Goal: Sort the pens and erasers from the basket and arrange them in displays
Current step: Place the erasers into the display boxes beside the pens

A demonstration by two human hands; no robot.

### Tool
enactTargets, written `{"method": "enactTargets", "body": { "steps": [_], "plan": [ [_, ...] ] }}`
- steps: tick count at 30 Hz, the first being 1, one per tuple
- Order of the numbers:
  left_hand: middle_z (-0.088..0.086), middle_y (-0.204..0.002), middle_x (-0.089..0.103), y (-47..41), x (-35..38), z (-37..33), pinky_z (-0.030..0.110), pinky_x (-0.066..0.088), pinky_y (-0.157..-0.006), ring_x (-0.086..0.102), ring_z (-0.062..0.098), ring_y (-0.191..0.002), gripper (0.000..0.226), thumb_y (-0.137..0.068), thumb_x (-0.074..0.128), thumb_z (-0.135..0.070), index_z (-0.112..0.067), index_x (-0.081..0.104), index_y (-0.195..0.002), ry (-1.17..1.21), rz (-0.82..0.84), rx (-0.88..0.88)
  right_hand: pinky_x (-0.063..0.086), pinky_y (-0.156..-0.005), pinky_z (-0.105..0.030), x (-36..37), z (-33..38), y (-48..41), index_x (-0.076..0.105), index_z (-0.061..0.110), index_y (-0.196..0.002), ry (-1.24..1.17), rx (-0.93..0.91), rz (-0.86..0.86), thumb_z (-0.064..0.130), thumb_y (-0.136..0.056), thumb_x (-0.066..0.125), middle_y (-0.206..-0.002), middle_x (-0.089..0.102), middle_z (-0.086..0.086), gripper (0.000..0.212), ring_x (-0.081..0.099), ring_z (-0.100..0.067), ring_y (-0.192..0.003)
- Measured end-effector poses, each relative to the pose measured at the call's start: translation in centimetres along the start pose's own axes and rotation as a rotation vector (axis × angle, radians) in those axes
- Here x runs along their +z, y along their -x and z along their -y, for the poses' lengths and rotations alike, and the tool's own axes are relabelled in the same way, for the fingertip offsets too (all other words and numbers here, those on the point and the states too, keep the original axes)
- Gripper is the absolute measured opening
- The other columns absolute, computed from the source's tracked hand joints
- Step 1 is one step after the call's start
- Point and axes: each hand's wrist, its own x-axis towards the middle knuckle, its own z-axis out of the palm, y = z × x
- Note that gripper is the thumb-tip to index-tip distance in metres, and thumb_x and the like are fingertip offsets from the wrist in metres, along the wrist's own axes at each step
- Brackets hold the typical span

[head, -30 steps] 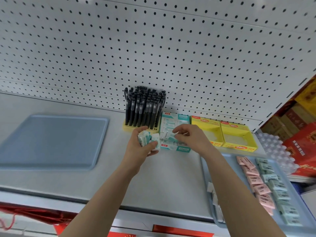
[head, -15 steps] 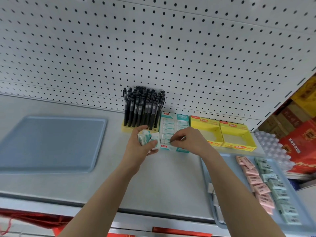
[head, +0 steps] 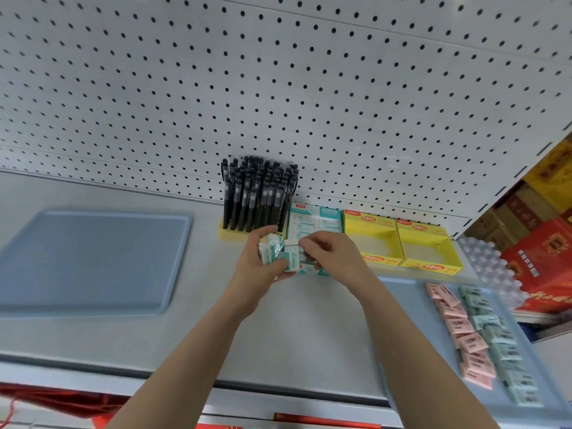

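There are two grips over the shelf (head: pixel 309 329), both in front of one teal box (head: pixel 315 216). The left grip (head: pixel 257 267) is closed around a small bundle of teal erasers (head: pixel 270 250); their exact number I cannot tell. The right grip (head: pixel 337 258) pinches one eraser (head: pixel 292 257) with its fingertips, and this eraser touches the bundle, just above the box's front edge. Behind, one yellow stand (head: pixel 229 235) carries many black pens (head: pixel 257 193) upright. Right of the teal box stand two yellow boxes (head: pixel 370 224), side by side. Two blue trays lie on the shelf: the left tray (head: pixel 93 258) and the right tray (head: pixel 411 305), which holds one row of pink erasers (head: pixel 464 339) and one row of green erasers (head: pixel 504 351).
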Motion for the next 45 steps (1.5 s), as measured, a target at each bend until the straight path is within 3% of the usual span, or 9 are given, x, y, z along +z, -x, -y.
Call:
{"method": "enactTargets", "body": {
  "steps": [5, 8, 11, 21, 32, 35, 38, 42, 45],
  "plan": [
    [0.007, -0.107, 0.067, -0.3, 0.9, 0.4, 0.033, 0.059, -0.072, 0.071, 0.02, -0.09, 0.057, -0.081, 0.064, 0.013, -0.023, 0.048, -0.123, -0.067, -0.024, 0.002, 0.055, -0.064, -0.028, -1.3, 0.1, 0.4, 0.068, 0.012, -0.094, -0.258, 0.083, 0.018, 0.023, -0.09, 0.068, -0.086, 0.075, -0.004, 0.012, 0.07, -0.018, -0.076],
    [0.006, -0.106, 0.066, -0.3, 0.9, 0.3, 0.03, 0.059, -0.069, 0.071, 0.018, -0.089, 0.058, -0.082, 0.065, 0.009, -0.023, 0.045, -0.126, -0.144, -0.071, 0.0, 0.052, -0.073, -0.033, -3.6, -0.7, 0.3, 0.068, 0.018, -0.105, 0.132, -0.018, -0.147, 0.025, -0.094, 0.06, -0.088, 0.072, -0.001, 0.015, 0.066, -0.022, -0.081],
    [0.004, -0.107, 0.064, -0.3, 0.8, 0.3, 0.026, 0.059, -0.066, 0.07, 0.014, -0.088, 0.058, -0.084, 0.065, 0.006, -0.024, 0.043, -0.129, -0.201, -0.089, -0.003, 0.043, -0.085, -0.028, -5.0, -1.5, 0.1, 0.066, 0.019, -0.124, 0.446, -0.075, -0.002, 0.022, -0.097, 0.054, -0.111, 0.066, -0.004, 0.029, 0.059, -0.021, -0.097],
    [0.006, -0.119, 0.062, -0.2, 1.3, 1.0, 0.027, 0.059, -0.068, 0.068, 0.012, -0.091, 0.057, -0.085, 0.063, 0.003, -0.026, 0.041, -0.129, -0.313, -0.108, 0.022, 0.037, -0.066, -0.011, -5.3, -1.8, -0.1, 0.074, 0.018, -0.111, 0.517, -0.102, 0.131, 0.014, -0.093, 0.061, -0.084, 0.052, 0.022, 0.023, 0.055, -0.011, -0.092],
    [0.006, -0.112, 0.064, -0.1, 1.8, 0.9, 0.018, 0.055, -0.061, 0.069, 0.012, -0.084, 0.043, -0.085, 0.066, 0.002, -0.015, 0.042, -0.117, -0.278, -0.192, -0.024, 0.048, -0.083, -0.028, -3.4, -1.6, -0.5, 0.077, 0.019, -0.103, 0.667, -0.142, 0.075, 0.017, -0.087, 0.068, -0.106, 0.07, 0.002, 0.018, 0.062, -0.019, -0.098],
    [0.004, -0.105, 0.068, 0.0, 1.9, 0.9, 0.022, 0.057, -0.064, 0.071, 0.008, -0.079, 0.029, -0.086, 0.065, 0.0, -0.013, 0.051, -0.109, -0.3, -0.153, 0.027, 0.05, -0.077, -0.023, -2.4, -0.8, 0.2, 0.077, 0.021, -0.099, 0.28, -0.167, -0.056, 0.023, -0.089, 0.067, -0.096, 0.073, 0.007, 0.014, 0.066, -0.01, -0.087],
    [0.007, -0.101, 0.068, 0.0, 1.8, 0.5, 0.023, 0.057, -0.066, 0.07, 0.012, -0.08, 0.025, -0.087, 0.065, 0.002, -0.013, 0.06, -0.106, -0.26, -0.108, 0.071, 0.055, -0.068, -0.021, -1.0, 0.5, 0.8, 0.075, 0.022, -0.097, -0.183, -0.042, 0.02, 0.023, -0.09, 0.067, -0.09, 0.075, 0.007, 0.01, 0.069, -0.009, -0.082],
    [0.009, -0.102, 0.069, -0.4, 1.4, 0.4, 0.027, 0.058, -0.07, 0.071, 0.019, -0.086, 0.023, -0.089, 0.063, 0.0, -0.011, 0.061, -0.108, -0.16, -0.113, 0.044, 0.054, -0.063, -0.019, -0.3, 1.1, 0.9, 0.074, 0.011, -0.093, -0.433, 0.085, 0.008, 0.011, -0.087, 0.07, -0.082, 0.074, -0.002, 0.007, 0.066, -0.009, -0.069],
    [0.01, -0.103, 0.069, -1.0, 0.6, 0.7, 0.027, 0.059, -0.071, 0.071, 0.022, -0.088, 0.022, -0.09, 0.062, 0.0, -0.006, 0.061, -0.111, -0.172, -0.16, 0.038, 0.055, -0.062, -0.022, -1.2, 0.1, 0.4, 0.072, 0.014, -0.094, -0.486, 0.109, -0.157, 0.007, -0.088, 0.067, -0.076, 0.072, -0.007, 0.011, 0.064, -0.012, -0.063]
  ]
}}
